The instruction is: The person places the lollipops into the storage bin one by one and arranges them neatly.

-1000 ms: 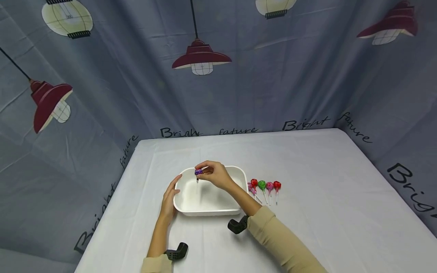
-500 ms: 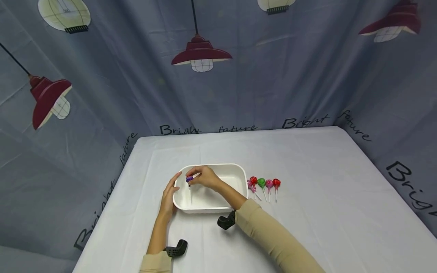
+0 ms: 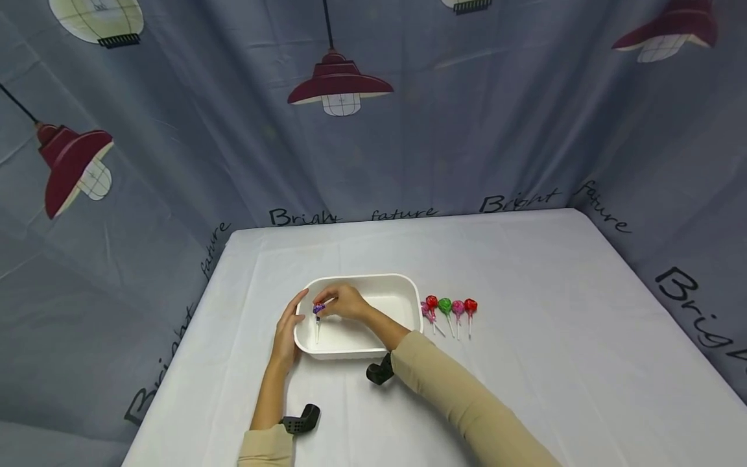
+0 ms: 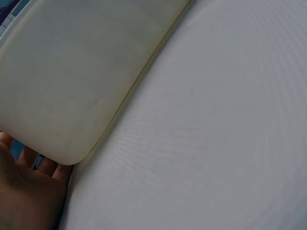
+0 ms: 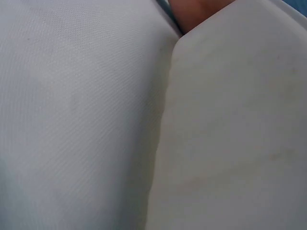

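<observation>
A white rectangular tray (image 3: pixel 385 299) with rounded corners sits on the table. My left hand (image 3: pixel 285 337) rests against its left end, fingers extended along the outside and thumb at the rim. The left wrist view shows this hand (image 4: pixel 33 196) at the tray's outer wall (image 4: pixel 86 72). Over the left part of the tray, my right hand (image 3: pixel 349 303) pinches a purple-wrapped lollipop (image 3: pixel 318 309) by its head, its white stick pointing down. In the right wrist view the tray's side wall (image 5: pixel 235 120) fills the right, and the right hand is hidden.
Just right of the tray lie several lollipops: red (image 3: pixel 470 305), green (image 3: pixel 445 305) and pink (image 3: pixel 458 307) ones, sticks toward me. A white cloth (image 3: pixel 525 363) covers the table. Behind it hangs a grey-blue curtain (image 3: pixel 455 149) printed with lamps.
My right hand has moved left and lower over the tray with the purple lollipop. The left hand keeps its place at the tray's end. The head view has tilted slightly.
</observation>
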Tool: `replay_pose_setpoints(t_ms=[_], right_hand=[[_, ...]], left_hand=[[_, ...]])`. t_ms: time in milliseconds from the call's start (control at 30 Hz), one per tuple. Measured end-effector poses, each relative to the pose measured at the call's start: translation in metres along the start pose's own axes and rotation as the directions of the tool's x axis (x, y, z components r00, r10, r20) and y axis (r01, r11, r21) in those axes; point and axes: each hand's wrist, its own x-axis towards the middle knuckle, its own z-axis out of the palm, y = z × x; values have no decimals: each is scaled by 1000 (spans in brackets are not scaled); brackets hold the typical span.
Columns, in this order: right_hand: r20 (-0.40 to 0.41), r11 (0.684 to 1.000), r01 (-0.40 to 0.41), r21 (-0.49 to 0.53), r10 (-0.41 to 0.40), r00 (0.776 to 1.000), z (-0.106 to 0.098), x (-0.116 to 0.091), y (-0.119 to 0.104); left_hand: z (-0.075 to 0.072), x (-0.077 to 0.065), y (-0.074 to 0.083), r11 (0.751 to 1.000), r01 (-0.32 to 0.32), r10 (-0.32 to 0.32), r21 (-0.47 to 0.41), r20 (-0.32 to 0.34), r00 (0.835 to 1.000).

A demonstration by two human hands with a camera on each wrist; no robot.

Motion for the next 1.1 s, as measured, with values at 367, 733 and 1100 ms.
replay_pose_setpoints(t_ms=[367,733,1100], right_hand=[[12,997,32,-69,-32,999,5,4,4],[15,989,72,-128,-71,997,6,1,5],[26,989,65,-134,-62,998,3,1,3]], left_hand=[[2,-2,8,1000,-3,3,2,-7,1000],[5,-3,8,1000,-3,3,2,-1,1000],[4,-3,9,1000,-1,1,-2,3,1000]])
